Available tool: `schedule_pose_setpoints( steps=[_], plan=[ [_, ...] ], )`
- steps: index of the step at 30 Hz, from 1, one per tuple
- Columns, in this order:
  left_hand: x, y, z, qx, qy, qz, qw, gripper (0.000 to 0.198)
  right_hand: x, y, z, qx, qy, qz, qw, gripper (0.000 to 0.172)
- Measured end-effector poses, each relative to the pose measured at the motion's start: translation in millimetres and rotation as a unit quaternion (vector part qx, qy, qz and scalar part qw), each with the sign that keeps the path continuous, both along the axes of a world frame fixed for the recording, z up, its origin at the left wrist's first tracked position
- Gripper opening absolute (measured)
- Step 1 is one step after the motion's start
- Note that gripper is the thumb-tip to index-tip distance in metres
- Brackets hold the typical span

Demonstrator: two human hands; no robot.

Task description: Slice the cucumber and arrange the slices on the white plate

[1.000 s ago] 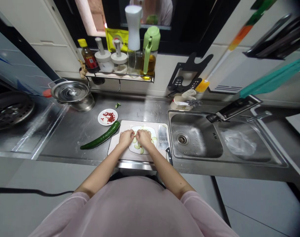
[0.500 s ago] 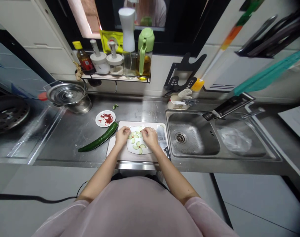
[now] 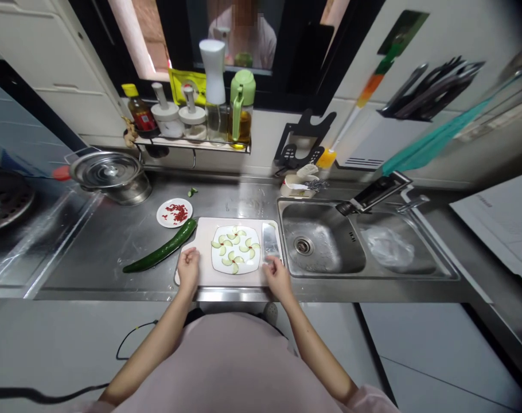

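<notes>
A white plate (image 3: 221,264) with several cucumber slices set out in flower shapes lies on a pale cutting board (image 3: 203,233). My left hand (image 3: 188,267) rests on the board's near left corner, holding nothing. My right hand (image 3: 277,277) covers the handle of a cleaver (image 3: 269,242) that lies flat on the board's right side; whether the fingers grip the handle cannot be seen. A whole cucumber (image 3: 160,253) lies on the steel counter just left of the board.
A small dish of red chilli bits (image 3: 174,213) and a lidded steel pot (image 3: 108,176) stand at the back left. A sink (image 3: 321,245) lies right of the board. Bottles and shakers fill a wall rack (image 3: 192,140). A person's reflection shows in the window.
Both hands have drawn back from the plate toward me: the left to the board's corner, the right to the cleaver's handle. The plate's slices now show in full.
</notes>
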State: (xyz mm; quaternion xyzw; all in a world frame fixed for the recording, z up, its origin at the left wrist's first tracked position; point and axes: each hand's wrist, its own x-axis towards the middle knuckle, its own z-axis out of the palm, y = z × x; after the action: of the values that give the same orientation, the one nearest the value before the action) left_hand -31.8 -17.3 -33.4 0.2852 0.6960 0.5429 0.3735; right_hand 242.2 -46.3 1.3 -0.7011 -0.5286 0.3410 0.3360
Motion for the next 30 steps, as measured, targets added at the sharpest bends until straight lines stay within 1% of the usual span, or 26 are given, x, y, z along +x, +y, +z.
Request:
schedule_pose_setpoints(
  steps=[3,5,7,10,13,15,18,22,25,27,30],
  plan=[
    [12.8,-15.0,-3.5,-0.021,-0.025,-0.009,0.999,0.046,-6.2,-5.9,-14.0,-0.045,0.028,-0.003,0.999,0.045],
    [19.5,-20.3,-5.1,-0.046,-0.022,-0.019,0.999,0.049,-11.1,-5.7,-20.5,-0.062,0.033,-0.008,0.997,0.050],
    [23.6,-22.1,-5.9,-0.065,-0.022,-0.042,0.997,0.050,-16.0,-3.6,-24.8,-0.075,0.043,-0.011,0.996,0.051],
    [26.0,-21.3,-5.5,-0.088,-0.030,-0.095,0.991,0.050,-23.3,0.6,-29.2,-0.096,0.088,-0.019,0.991,0.051],
    [27.5,-20.0,-4.2,-0.116,-0.046,-0.146,0.981,0.050,-30.0,4.5,-32.2,-0.120,0.155,-0.048,0.979,0.048],
    [29.1,-20.0,-3.1,-0.119,-0.054,-0.163,0.978,0.050,-33.9,6.5,-33.1,-0.135,0.187,-0.067,0.971,0.043],
    [32.2,-20.9,-1.0,-0.104,-0.061,-0.162,0.979,0.047,-38.3,9.0,-32.2,-0.146,0.214,-0.082,0.962,0.038],
    [35.7,-22.5,4.0,-0.088,-0.075,-0.153,0.981,0.040,-41.8,11.6,-25.6,-0.138,0.252,-0.098,0.953,0.037],
    [35.9,-24.7,13.0,-0.069,-0.091,-0.144,0.983,0.041,-42.0,11.5,-14.2,-0.116,0.272,-0.091,0.951,0.038],
    [34.1,-27.0,23.9,-0.047,-0.098,-0.143,0.984,0.041,-40.7,9.3,-2.7,-0.097,0.283,-0.081,0.951,0.038],
    [29.0,-32.8,47.6,-0.015,-0.114,-0.143,0.983,0.043,-37.3,2.2,18.8,-0.078,0.308,-0.066,0.946,0.040]
  ],
)
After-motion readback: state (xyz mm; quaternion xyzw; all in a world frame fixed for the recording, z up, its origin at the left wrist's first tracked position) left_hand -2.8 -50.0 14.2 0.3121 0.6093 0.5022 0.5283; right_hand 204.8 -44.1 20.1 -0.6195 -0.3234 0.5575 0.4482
